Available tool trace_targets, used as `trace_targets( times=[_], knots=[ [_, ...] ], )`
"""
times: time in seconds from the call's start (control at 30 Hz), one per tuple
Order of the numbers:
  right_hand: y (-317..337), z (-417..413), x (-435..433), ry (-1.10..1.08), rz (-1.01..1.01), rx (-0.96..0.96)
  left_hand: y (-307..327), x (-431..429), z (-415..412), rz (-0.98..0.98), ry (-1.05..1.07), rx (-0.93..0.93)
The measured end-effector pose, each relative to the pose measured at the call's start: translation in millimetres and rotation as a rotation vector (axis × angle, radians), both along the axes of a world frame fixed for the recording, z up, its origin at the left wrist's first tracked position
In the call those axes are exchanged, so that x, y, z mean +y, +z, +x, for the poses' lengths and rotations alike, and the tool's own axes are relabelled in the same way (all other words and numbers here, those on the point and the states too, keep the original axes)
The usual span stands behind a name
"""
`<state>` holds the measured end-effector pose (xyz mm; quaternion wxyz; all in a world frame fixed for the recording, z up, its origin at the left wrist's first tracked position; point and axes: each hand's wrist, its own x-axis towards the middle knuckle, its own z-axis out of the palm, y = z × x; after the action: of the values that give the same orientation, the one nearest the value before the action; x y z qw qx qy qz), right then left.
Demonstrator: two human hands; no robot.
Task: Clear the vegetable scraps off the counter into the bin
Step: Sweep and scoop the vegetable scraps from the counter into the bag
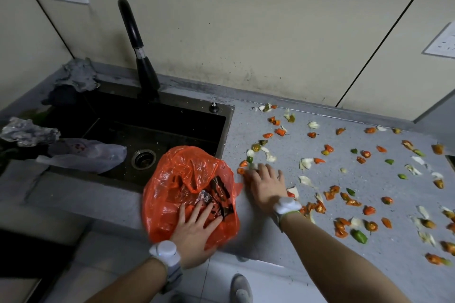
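Observation:
An orange plastic bag (187, 174) lies on the counter's front edge beside the sink, holding dark rubbish. My left hand (194, 229) presses flat on the bag's near side, fingers spread. My right hand (267, 183) lies palm down on the grey counter (283, 236) just right of the bag, fingers spread over a few orange pepper bits. Several vegetable scraps (344, 194), orange, green and white pieces, are scattered over the counter to the right. Whether the right hand grips any piece is hidden under the palm.
A black sink (157, 130) with a black tap (140, 54) sits to the left. A clear plastic bag (86, 155) hangs over its left rim, with crumpled grey rags (76, 76) behind. The wall is close behind. My shoe (242, 288) shows below.

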<state>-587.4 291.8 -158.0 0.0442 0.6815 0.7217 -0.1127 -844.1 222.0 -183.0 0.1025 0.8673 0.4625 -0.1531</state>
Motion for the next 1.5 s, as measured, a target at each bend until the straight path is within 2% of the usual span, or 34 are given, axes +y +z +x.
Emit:
trace_targets(
  times=[0.17,0.37,0.53,0.67,0.9,1.03,1.33,1.43,1.5],
  knots=[
    [17,-32,28,0.073,-0.140,-0.083,-1,0,1,-0.097,0.024,0.049],
    [-1,-25,43,0.116,-0.268,-0.200,-12,-1,6,-0.061,0.006,0.026],
    [-8,12,4,0.039,-0.107,-0.132,-6,2,12,0.008,-0.034,-0.030],
    [-12,37,-28,-0.083,-0.101,-0.057,-11,4,18,0.016,-0.043,-0.042],
    [-12,68,-65,-0.205,-0.039,-0.058,3,10,43,-0.067,-0.089,0.002],
    [-14,73,-90,-0.149,0.038,-0.066,2,16,59,-0.080,-0.130,0.011],
    [-35,57,-104,0.101,-0.013,-0.129,3,14,73,-0.099,-0.146,0.011],
    [-40,64,-95,0.090,-0.048,-0.179,3,12,80,-0.100,-0.153,0.012],
    [-40,70,-88,0.000,-0.061,-0.201,3,11,83,-0.100,-0.175,0.005]
  ],
)
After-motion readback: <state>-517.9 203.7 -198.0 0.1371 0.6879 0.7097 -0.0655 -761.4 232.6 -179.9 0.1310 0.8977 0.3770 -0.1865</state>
